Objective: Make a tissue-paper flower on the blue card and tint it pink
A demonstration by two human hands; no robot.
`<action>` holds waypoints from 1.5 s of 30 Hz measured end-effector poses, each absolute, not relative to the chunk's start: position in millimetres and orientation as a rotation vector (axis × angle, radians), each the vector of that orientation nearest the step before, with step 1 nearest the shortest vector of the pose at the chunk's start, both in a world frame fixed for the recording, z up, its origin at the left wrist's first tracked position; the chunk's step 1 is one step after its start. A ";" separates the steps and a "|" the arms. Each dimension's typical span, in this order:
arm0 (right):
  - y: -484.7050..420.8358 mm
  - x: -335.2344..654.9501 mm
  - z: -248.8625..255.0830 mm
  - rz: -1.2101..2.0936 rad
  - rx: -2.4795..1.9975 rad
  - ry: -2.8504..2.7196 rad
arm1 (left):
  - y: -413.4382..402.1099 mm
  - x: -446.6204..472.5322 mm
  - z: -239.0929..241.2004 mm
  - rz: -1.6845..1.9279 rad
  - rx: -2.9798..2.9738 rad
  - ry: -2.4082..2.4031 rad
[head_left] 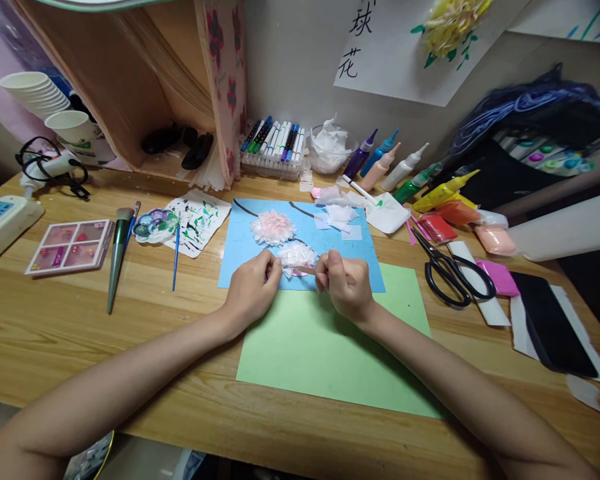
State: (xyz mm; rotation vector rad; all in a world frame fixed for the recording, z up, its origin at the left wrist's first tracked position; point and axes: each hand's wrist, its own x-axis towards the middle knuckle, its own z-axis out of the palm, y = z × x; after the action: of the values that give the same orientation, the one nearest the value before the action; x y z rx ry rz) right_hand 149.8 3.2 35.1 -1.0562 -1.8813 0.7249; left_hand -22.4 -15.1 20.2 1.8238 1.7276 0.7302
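On a blue sheet [235, 257] lie a full pink tissue-paper flower [273, 228] and, nearer me, a white tissue-paper flower [299, 254] with some pink at its near edge. My right hand [347, 283] is closed round a thin brownish stick [307, 270], whose tip points left to that pink edge. My left hand [253, 283] rests at the white flower's left side, thumb and fingers pressed together; anything between them is hidden. Small white tissue squares [341, 217] lie at the sheet's upper right. A green sheet [330, 353] lies partly under the blue one.
To the left are a paint-marked paper [205, 220], a thin blue brush [176, 257] and a big brush [117, 260]. Behind stand markers [275, 143], a bowl of tissue [330, 147] and paint bottles [380, 167]. Black scissors [450, 270] and a phone [555, 323] lie right.
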 end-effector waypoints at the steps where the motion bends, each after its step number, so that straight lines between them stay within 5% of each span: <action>1: 6.9 145.4 40.8 0.767 -1.115 -1.877 | -14.9 -22.3 20.6 0.724 1.823 1.734; 12: 29.3 129.0 69.0 0.983 -1.253 -1.858 | -15.0 -23.0 20.3 0.703 1.825 1.736; 45: 26.5 134.5 61.2 0.905 -1.200 -1.913 | -15.2 -23.0 19.3 0.677 1.861 1.754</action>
State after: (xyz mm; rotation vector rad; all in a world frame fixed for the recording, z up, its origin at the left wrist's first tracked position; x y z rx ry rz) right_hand 134.5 26.5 61.2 -1.2002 -1.9130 0.9052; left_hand -23.0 -15.2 19.3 1.8608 1.7541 0.6766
